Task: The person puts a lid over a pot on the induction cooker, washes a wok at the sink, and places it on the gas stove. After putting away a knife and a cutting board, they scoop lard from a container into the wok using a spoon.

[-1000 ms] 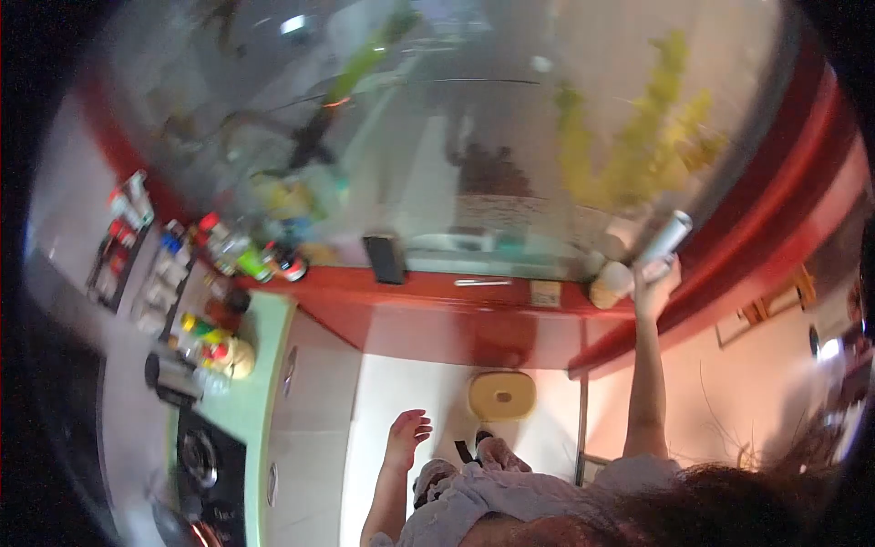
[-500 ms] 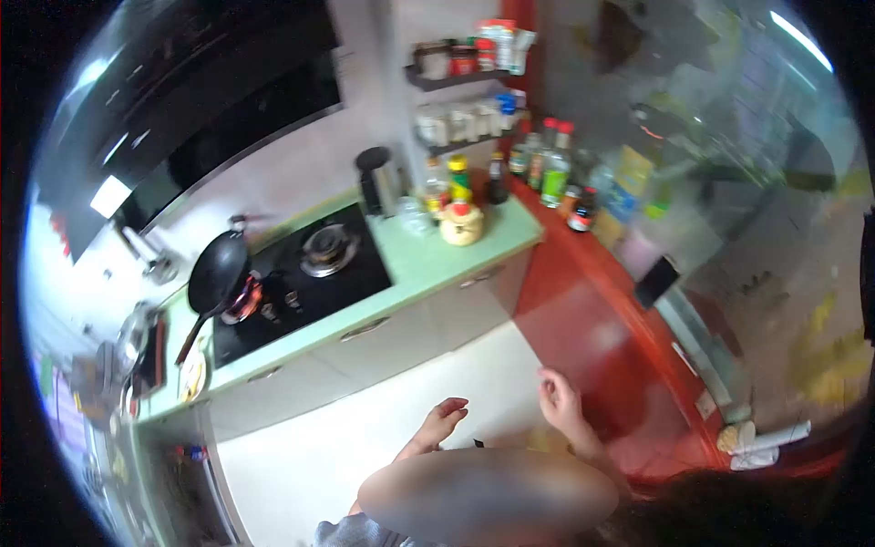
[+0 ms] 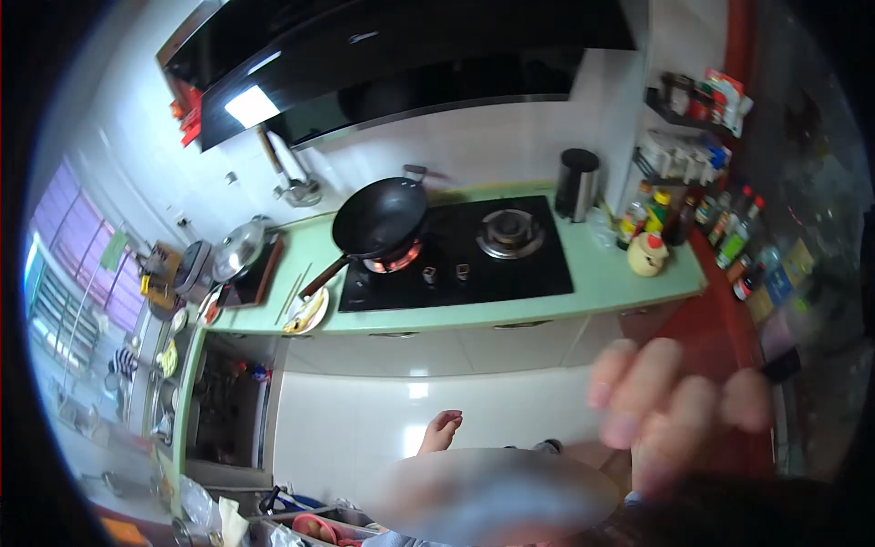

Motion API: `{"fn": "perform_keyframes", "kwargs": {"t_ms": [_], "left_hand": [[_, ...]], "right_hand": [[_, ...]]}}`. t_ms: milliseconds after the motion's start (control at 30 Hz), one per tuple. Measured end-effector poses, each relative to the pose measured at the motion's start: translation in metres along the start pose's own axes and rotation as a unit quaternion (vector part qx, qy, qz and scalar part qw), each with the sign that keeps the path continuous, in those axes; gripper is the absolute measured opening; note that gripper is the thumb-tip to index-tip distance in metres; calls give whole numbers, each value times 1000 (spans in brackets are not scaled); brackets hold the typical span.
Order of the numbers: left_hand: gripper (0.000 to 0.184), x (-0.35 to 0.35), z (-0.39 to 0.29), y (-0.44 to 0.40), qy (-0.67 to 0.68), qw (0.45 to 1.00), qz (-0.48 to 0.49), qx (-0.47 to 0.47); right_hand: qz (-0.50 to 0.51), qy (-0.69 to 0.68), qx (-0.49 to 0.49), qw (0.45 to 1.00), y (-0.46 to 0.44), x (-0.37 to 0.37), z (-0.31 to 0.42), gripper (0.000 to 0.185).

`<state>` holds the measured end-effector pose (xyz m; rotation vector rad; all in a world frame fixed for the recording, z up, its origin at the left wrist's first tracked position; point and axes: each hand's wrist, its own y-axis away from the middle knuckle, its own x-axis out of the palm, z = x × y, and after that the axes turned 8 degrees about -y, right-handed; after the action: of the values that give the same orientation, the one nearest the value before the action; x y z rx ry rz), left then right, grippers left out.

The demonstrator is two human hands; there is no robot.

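My right hand [image 3: 679,410] is raised close to the camera and looks large and blurred. Its fingers are bent but apart, and nothing shows between them. Lower down, over the floor, my left hand [image 3: 441,431] is loosely curled with no object visible in it; part of it is hard to make out. Neither hand touches anything on the counter. A black wok [image 3: 381,217] sits on the left burner, where an orange flame [image 3: 395,262] glows under it. Its wooden handle [image 3: 324,276] points toward the front left, above a plate of food [image 3: 307,313].
Chopsticks [image 3: 290,294] lie left of the plate, near a metal lid [image 3: 240,252]. The right burner [image 3: 510,234] holds nothing. A dark cylindrical container [image 3: 578,185], a chick-shaped jar [image 3: 647,255] and several bottles stand at the right. A range hood [image 3: 392,77] hangs above.
The view has swung left and levelled, so the stove sits more central. My right hand has risen toward the camera. My left hand stays low. The wok remains on its burner.
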<state>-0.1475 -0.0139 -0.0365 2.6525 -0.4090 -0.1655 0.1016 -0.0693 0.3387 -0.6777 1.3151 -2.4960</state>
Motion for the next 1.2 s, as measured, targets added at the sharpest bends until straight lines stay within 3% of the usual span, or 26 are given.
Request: {"fn": "perform_keyframes", "kwargs": {"t_ms": [33, 100, 200, 333, 367, 433, 467, 500, 533, 567, 667, 767, 800, 867, 900, 1000, 1033, 1100, 1167, 1200], "left_hand": [[24, -11, 7, -2, 7, 1000, -16, -14], [24, -33, 4, -2, -1, 999, -46, -21], [23, -73, -2, -15, -3, 996, -80, -29], [26, -159, -10, -76, -103, 970, -204, 80], [29, -186, -16, -98, -142, 952, -252, 104], [32, -229, -64, -126, -340, 852, -355, 181], [33, -241, -102, -132, -381, 826, -387, 152], [36, -264, -113, -157, -425, 768, -431, 208], [41, -280, -132, -175, -477, 712, -458, 234], [42, -292, -149, -192, -505, 711, -453, 185], [47, -332, -171, -247, -586, 671, -425, 161], [56, -354, -191, -277, -653, 688, -316, 23], [57, -356, -194, -284, -669, 692, -269, -24], [56, -374, -185, -304, -667, 710, -225, -29], [55, -383, -182, -315, -667, 721, -184, -31], [54, -393, -186, -329, -691, 707, -145, -39], [47, -396, -184, -327, -695, 702, -157, 2], [45, -391, -202, -317, -696, 701, -157, -4], [40, -394, -209, -312, -701, 694, -166, 5], [37, -394, -213, -310, -703, 691, -166, 9]], "right_hand": [[-20, -10, 6, 1000, -1, -17, 6, 19], [-54, -31, 19, 998, -32, 27, -41, 15], [-102, -58, 37, 992, -44, 37, -62, 12], [-188, -64, 49, 979, -51, 37, -82, 18], [-218, -60, 52, 973, -52, 35, -87, 20], [-281, -50, 53, 957, -86, 55, -118, 25], [-311, -45, 51, 948, -105, 56, -130, 28], [-315, -45, 44, 947, -104, 45, -140, 28], [-270, -69, 25, 960, -92, 46, -151, 24], [-225, -92, 8, 970, -46, -3, -127, 20], [-66, -163, -34, 984, -155, -8, -203, 9], [104, -246, -71, 961, -183, -23, -245, 14], [158, -268, -82, 947, -144, -66, -223, 18], [260, -300, -101, 912, -156, -67, -243, 26], [268, -264, -98, 921, -151, -69, -246, 33], [336, -274, -104, 895, -138, -79, -277, 25], [336, -267, -102, 897, -132, -84, -294, 25], [295, -296, 86, 904, -117, -94, -344, 18], [245, -322, 270, 874, -97, -108, -404, 18], [290, -11, 318, 903, -81, -129, -436, 20]]}}
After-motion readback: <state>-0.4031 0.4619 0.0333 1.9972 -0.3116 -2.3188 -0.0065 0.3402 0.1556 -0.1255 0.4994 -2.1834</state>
